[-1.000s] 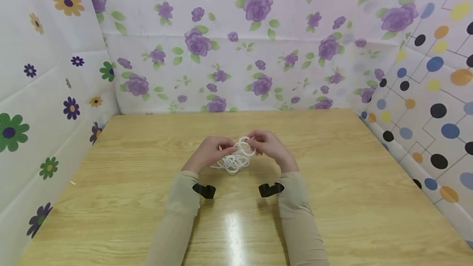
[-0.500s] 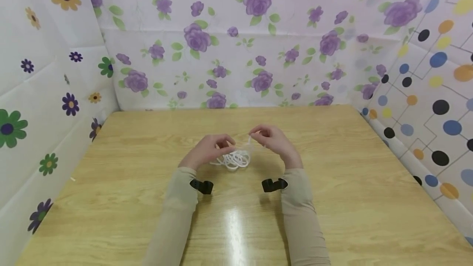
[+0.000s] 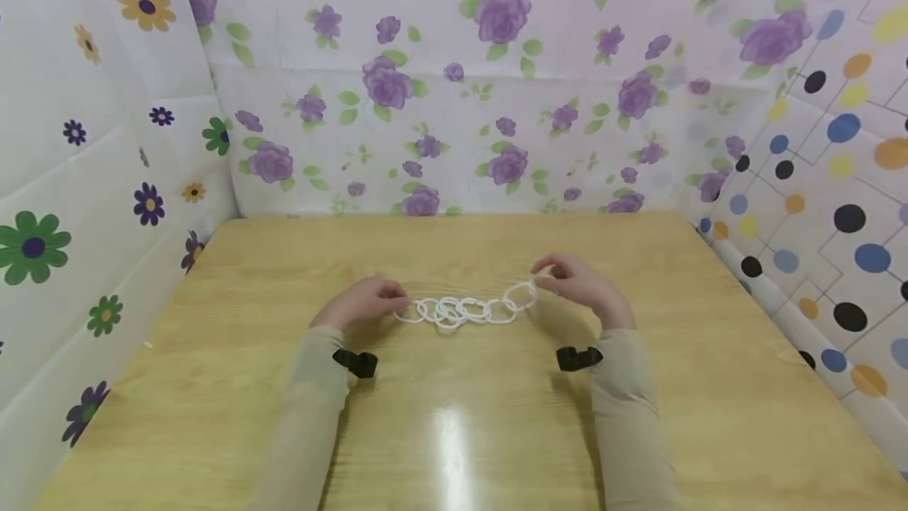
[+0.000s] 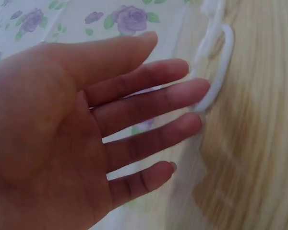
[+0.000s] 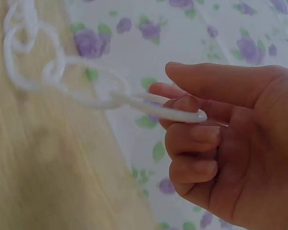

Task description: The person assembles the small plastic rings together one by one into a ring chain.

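A white plastic chain of several ring-like links lies in a row on the table between my hands, with some links bunched near its middle. At its right end my right hand holds the last link, raised off the table; in the right wrist view the fingers curl around this link. My left hand is at the chain's other end. In the left wrist view its fingers are nearly straight and spread, and the tips are at the end link. Whether they touch it I cannot tell.
The wooden table has a patterned white sheet hanging behind it and others at both sides. Each sleeved wrist carries a black camera mount, the left one and the right one.
My hands have moved apart, left hand to the left and right hand to the right. The chain has gone from a heap to a drawn-out row. My left fingers have straightened.
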Motion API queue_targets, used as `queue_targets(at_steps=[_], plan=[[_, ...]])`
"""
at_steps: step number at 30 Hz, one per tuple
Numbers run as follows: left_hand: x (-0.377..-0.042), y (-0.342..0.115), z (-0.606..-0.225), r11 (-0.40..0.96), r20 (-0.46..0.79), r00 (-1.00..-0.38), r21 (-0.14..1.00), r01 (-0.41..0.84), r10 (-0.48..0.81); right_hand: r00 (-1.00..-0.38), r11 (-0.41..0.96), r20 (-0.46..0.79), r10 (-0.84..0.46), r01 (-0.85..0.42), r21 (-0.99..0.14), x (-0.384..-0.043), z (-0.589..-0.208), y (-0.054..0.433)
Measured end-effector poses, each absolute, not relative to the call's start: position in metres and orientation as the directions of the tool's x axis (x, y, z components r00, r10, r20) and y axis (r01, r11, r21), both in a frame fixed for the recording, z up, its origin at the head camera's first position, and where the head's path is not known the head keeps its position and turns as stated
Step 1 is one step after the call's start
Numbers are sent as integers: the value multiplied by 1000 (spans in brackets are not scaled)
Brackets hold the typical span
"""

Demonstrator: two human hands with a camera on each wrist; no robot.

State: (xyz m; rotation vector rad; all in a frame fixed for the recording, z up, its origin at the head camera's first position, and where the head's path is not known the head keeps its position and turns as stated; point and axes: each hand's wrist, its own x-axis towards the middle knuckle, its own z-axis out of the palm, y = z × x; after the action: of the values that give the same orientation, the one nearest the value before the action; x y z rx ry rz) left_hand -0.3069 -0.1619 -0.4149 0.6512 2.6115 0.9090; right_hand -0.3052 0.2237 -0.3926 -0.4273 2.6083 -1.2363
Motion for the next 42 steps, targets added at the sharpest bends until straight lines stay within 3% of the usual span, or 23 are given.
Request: queue_targets(at_steps=[5, 21, 28, 42], plan=[[-303, -192, -424, 713, -105, -882, 636, 295, 459, -944, 651, -152, -292, -79, -755, -300, -410, 253], [-299, -255, -424, 714, -65, -952, 677, 178, 299, -964, 592, -176, -198, 26, -806, -300, -421, 291], [-294, -258, -421, 705, -82, -960, 695, 138, 269, -963, 536, -190, -190, 60, -842, -297, -422, 295], [-295, -254, -418, 738, -53, -956, 648, 186, 287, -976, 494, -195, -98, 122, -861, -302, -427, 295]])
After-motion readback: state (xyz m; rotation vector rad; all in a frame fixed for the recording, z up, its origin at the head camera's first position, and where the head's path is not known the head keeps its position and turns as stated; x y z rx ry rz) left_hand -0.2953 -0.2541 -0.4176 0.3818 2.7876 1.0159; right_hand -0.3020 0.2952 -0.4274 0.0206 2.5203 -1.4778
